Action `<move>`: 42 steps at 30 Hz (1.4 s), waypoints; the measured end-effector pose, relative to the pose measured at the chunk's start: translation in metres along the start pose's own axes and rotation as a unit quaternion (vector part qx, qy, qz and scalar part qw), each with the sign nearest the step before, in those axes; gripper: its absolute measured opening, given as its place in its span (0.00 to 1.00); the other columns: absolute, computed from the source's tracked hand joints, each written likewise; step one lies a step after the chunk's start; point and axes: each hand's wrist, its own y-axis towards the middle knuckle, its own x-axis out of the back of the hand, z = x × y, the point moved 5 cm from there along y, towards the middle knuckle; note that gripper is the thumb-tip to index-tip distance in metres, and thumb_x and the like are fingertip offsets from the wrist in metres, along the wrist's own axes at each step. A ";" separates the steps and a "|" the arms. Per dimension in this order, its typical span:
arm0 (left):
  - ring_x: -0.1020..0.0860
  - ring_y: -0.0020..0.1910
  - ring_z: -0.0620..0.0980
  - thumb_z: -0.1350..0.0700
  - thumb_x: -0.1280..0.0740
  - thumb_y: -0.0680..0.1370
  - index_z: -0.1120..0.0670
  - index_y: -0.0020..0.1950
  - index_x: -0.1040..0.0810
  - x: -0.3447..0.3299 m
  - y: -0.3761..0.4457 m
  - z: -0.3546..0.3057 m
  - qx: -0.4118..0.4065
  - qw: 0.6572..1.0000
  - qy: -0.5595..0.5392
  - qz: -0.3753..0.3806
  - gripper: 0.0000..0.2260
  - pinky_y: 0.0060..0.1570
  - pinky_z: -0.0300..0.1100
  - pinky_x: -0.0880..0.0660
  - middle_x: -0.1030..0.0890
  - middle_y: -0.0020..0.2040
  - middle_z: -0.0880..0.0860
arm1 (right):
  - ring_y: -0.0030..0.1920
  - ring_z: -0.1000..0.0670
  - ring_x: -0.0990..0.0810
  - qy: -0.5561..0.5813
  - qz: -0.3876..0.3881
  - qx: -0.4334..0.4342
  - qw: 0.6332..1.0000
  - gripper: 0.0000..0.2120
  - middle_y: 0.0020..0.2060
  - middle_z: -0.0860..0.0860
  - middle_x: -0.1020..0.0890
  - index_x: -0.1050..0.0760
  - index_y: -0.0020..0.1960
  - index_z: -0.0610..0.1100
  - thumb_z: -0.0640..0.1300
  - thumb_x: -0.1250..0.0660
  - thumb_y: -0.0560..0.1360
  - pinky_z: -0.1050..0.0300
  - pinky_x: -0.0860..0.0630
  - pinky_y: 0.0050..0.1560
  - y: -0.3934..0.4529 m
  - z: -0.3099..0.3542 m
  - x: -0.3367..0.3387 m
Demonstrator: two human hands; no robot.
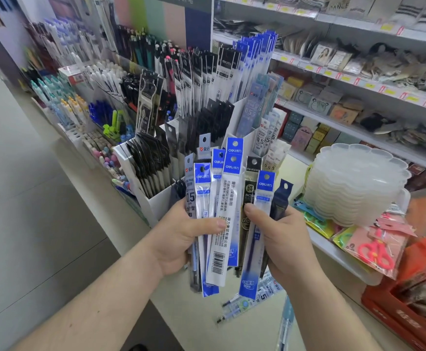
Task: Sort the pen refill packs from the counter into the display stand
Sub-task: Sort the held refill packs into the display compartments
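1. Both hands are up over the bench [232, 333], sharing one fanned bunch of pen refill packs [217, 211] held upright in front of the display stand [153, 206].
2. The left hand [181, 239] has its grip curled round the left half of the fan, thumb lying across the face of a white pack with a barcode [218, 259].
3. The right hand [283, 239] holds the right half, thumb pressing on a black pack [248, 188] and a blue-topped pack [261, 224], with a dark navy pack [281, 198] poking out at the far right.
4. Most tops in the fan are blue headers with punched hang holes; two grey-headed packs sit at the left side.
5. Behind the fan, the stand's white compartments already carry rows of black-headed and blue-headed packs standing upright.
6. Down on the bench, just below the hands, lie a few loose items, refills or pens as far as I can make out [239, 306].
7. To the right sits a stack of clear plastic trays [354, 183], and near it a packet with pink scissors [374, 252].
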 end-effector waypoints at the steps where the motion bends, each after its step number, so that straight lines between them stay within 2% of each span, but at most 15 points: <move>1: 0.16 0.50 0.60 0.63 0.25 0.67 0.58 0.60 0.21 -0.001 0.000 0.001 0.003 1.000 -0.002 0.005 0.21 0.45 0.53 0.18 0.17 0.55 0.63 | 0.46 0.42 0.13 -0.005 0.004 -0.001 1.000 0.06 0.47 0.44 0.13 0.21 0.53 0.42 0.38 0.33 0.77 0.43 0.16 0.45 -0.001 -0.001 -0.001; 6: 0.16 0.50 0.58 0.63 0.29 0.69 0.57 0.63 0.23 -0.002 0.001 0.006 0.011 0.999 0.020 -0.037 0.22 0.44 0.50 0.18 0.16 0.55 0.60 | 0.43 0.43 0.13 -0.048 0.009 -0.001 0.999 0.06 0.44 0.45 0.13 0.19 0.53 0.42 0.40 0.31 0.77 0.49 0.16 0.39 -0.003 -0.006 -0.011; 11: 0.17 0.54 0.59 0.68 0.30 0.75 0.57 0.65 0.24 0.001 -0.002 0.004 0.013 0.995 0.082 -0.060 0.19 0.49 0.52 0.18 0.16 0.56 0.59 | 0.42 0.43 0.13 -0.073 0.005 0.001 0.997 0.05 0.43 0.46 0.13 0.19 0.52 0.44 0.41 0.31 0.77 0.42 0.16 0.43 -0.004 -0.005 -0.012; 14: 0.16 0.52 0.57 0.69 0.31 0.75 0.58 0.64 0.24 0.009 -0.006 -0.001 -0.005 0.989 0.104 -0.104 0.18 0.50 0.53 0.18 0.15 0.55 0.57 | 0.44 0.40 0.13 -0.066 -0.037 0.008 0.997 0.03 0.43 0.43 0.13 0.19 0.49 0.42 0.39 0.33 0.79 0.35 0.18 0.49 0.001 0.001 -0.004; 17: 0.16 0.52 0.57 0.67 0.26 0.72 0.59 0.63 0.23 0.018 -0.012 -0.015 -0.047 0.983 0.103 -0.146 0.20 0.51 0.55 0.19 0.15 0.55 0.57 | 0.48 0.35 0.15 -0.064 -0.073 0.050 0.994 0.08 0.44 0.41 0.14 0.16 0.42 0.47 0.39 0.31 0.78 0.29 0.21 0.52 0.010 0.019 0.002; 20: 0.16 0.53 0.55 0.65 0.26 0.69 0.56 0.61 0.22 0.023 -0.023 -0.035 -0.108 0.974 0.105 -0.168 0.21 0.52 0.55 0.19 0.14 0.54 0.54 | 0.46 0.35 0.15 -0.080 -0.078 0.097 0.989 0.11 0.40 0.43 0.14 0.16 0.38 0.51 0.40 0.30 0.77 0.29 0.21 0.51 0.017 0.044 -0.007; 23: 0.16 0.53 0.54 0.64 0.26 0.69 0.53 0.59 0.20 0.031 -0.038 -0.053 -0.160 0.963 0.105 -0.191 0.20 0.52 0.56 0.19 0.14 0.53 0.52 | 0.37 0.38 0.17 -0.108 -0.076 0.170 0.977 0.09 0.35 0.43 0.17 0.18 0.36 0.47 0.40 0.28 0.76 0.36 0.18 0.45 0.023 0.072 -0.028; 25: 0.16 0.52 0.55 0.63 0.28 0.66 0.52 0.57 0.20 0.042 -0.048 -0.064 -0.191 0.955 0.092 -0.208 0.20 0.50 0.55 0.19 0.14 0.53 0.53 | 0.33 0.45 0.21 -0.123 -0.070 0.219 0.965 0.06 0.32 0.46 0.19 0.19 0.37 0.44 0.40 0.27 0.73 0.47 0.22 0.38 0.025 0.089 -0.047; 28: 0.15 0.51 0.55 0.63 0.29 0.65 0.54 0.58 0.21 0.061 -0.063 -0.076 -0.223 0.941 0.060 -0.248 0.21 0.47 0.51 0.17 0.14 0.52 0.53 | 0.29 0.47 0.28 -0.149 -0.058 0.273 0.949 0.07 0.29 0.48 0.23 0.21 0.39 0.40 0.43 0.27 0.70 0.51 0.29 0.32 0.029 0.110 -0.079; 30: 0.16 0.52 0.55 0.63 0.29 0.65 0.55 0.60 0.22 0.072 -0.071 -0.081 -0.233 0.931 0.054 -0.277 0.23 0.49 0.53 0.18 0.14 0.53 0.54 | 0.29 0.50 0.34 -0.139 -0.052 0.308 0.940 0.09 0.28 0.48 0.28 0.25 0.37 0.35 0.39 0.28 0.72 0.56 0.35 0.30 0.034 0.119 -0.101; 32: 0.16 0.54 0.56 0.63 0.29 0.65 0.56 0.62 0.22 0.079 -0.078 -0.083 -0.241 0.922 0.049 -0.299 0.24 0.52 0.56 0.19 0.15 0.55 0.55 | 0.28 0.54 0.37 -0.127 -0.046 0.329 0.935 0.12 0.27 0.51 0.30 0.28 0.33 0.39 0.35 0.30 0.73 0.61 0.38 0.29 0.038 0.124 -0.124; 35: 0.17 0.54 0.57 0.63 0.29 0.65 0.56 0.63 0.22 0.087 -0.084 -0.084 -0.245 0.915 0.028 -0.320 0.25 0.54 0.60 0.21 0.15 0.56 0.55 | 0.28 0.56 0.36 -0.096 -0.042 0.335 0.937 0.15 0.26 0.53 0.30 0.30 0.32 0.46 0.35 0.30 0.74 0.62 0.37 0.29 0.046 0.126 -0.151; 39: 0.16 0.53 0.57 0.62 0.29 0.65 0.50 0.55 0.18 0.094 -0.086 -0.084 -0.243 0.911 0.018 -0.333 0.19 0.54 0.60 0.21 0.14 0.53 0.54 | 0.27 0.56 0.36 -0.068 -0.048 0.321 0.943 0.18 0.25 0.55 0.31 0.31 0.31 0.47 0.35 0.29 0.74 0.62 0.36 0.29 0.058 0.119 -0.171; 42: 0.16 0.53 0.57 0.67 0.27 0.68 0.51 0.55 0.19 0.100 -0.085 -0.083 -0.242 0.909 0.014 -0.338 0.19 0.55 0.60 0.22 0.15 0.54 0.54 | 0.26 0.55 0.36 -0.105 -0.057 0.299 0.947 0.17 0.22 0.58 0.31 0.29 0.29 0.47 0.39 0.28 0.74 0.61 0.36 0.30 0.066 0.108 -0.179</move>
